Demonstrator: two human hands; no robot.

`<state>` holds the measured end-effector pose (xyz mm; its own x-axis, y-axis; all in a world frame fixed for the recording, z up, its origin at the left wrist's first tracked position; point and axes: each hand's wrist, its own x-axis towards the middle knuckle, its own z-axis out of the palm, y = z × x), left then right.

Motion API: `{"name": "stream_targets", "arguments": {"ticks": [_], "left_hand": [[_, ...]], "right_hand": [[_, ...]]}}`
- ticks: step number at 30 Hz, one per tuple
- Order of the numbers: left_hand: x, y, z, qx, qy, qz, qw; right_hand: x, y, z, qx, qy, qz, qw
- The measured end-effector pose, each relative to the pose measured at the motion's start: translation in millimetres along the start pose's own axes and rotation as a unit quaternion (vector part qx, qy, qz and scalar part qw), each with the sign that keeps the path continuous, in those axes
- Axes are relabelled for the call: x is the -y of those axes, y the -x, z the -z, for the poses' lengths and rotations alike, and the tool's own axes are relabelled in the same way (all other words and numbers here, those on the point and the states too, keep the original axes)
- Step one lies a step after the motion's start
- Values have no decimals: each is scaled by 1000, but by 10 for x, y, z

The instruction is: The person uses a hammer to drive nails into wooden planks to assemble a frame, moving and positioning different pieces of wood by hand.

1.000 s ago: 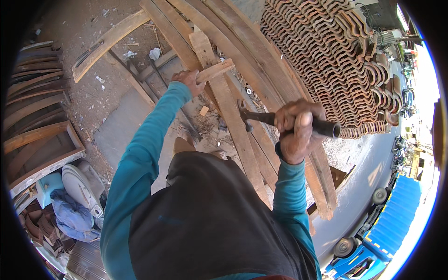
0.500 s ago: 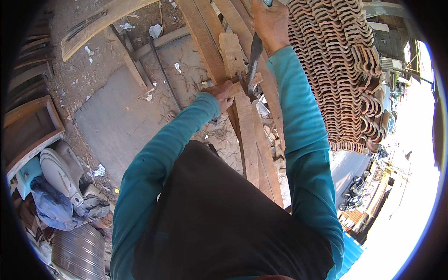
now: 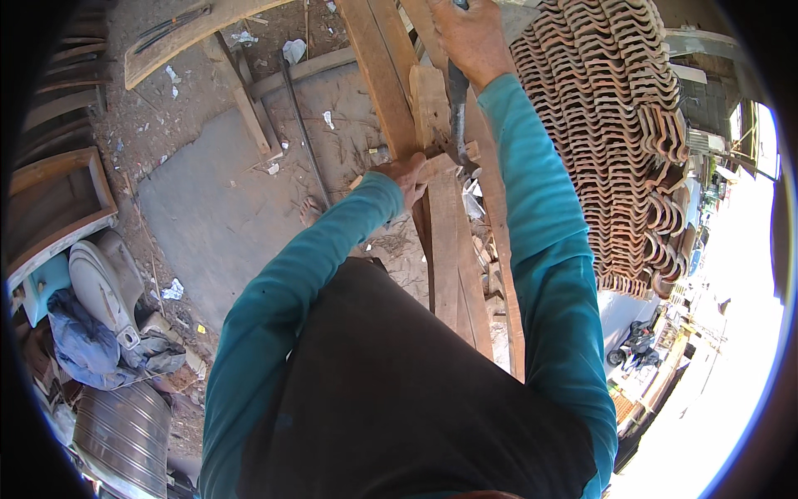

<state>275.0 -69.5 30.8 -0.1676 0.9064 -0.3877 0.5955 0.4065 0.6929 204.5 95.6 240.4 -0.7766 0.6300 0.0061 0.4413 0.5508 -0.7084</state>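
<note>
My right hand [image 3: 474, 40] is closed around the handle of a hammer [image 3: 458, 112]. Its metal head rests by the end of a small wooden block [image 3: 439, 167], on the block's right side. That block lies across a long wooden board [image 3: 450, 249], and my left hand [image 3: 406, 176] grips its left end. Part of the left hand's fingers is hidden behind the block and sleeve. Just beyond the block, a short wood offcut [image 3: 429, 100] lies on more long planks [image 3: 378, 75].
Stacked clay roof tiles [image 3: 594, 125] stand close on the right. A dark metal bar [image 3: 302, 133] lies on the flat grey sheet [image 3: 208, 200] at left. Farther left are a wooden frame [image 3: 104, 187], a toilet seat [image 3: 100, 279] and blue cloth [image 3: 79, 337]. A plank [image 3: 191, 33] crosses the far left.
The hammer's head has swung slightly toward the right and its metal now shows more at the block. My left hand keeps its grip on the block. The whole view has shifted a little.
</note>
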Motion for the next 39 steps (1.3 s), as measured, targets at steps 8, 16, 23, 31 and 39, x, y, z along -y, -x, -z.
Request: {"name": "stream_targets", "arguments": {"ticks": [8,16,23,31,39], "left_hand": [[-106,-170,-15,-22,-55,9,998],[-67,-78,190,5,-102,62,993],[-97,94,61,34,-57,126,990],[-92,184,121,51,-32,132,989],[-17,-11,217,-3,-90,86,992]], "right_hand": [[-126,95,-3,-129,-256,74,955],[-179,286,-29,-198,-130,99,966],[-51,532,-189,-55,-181,90,978],[-142,430,22,-67,-167,87,980],[-320,56,-27,-184,-76,254,947]]}}
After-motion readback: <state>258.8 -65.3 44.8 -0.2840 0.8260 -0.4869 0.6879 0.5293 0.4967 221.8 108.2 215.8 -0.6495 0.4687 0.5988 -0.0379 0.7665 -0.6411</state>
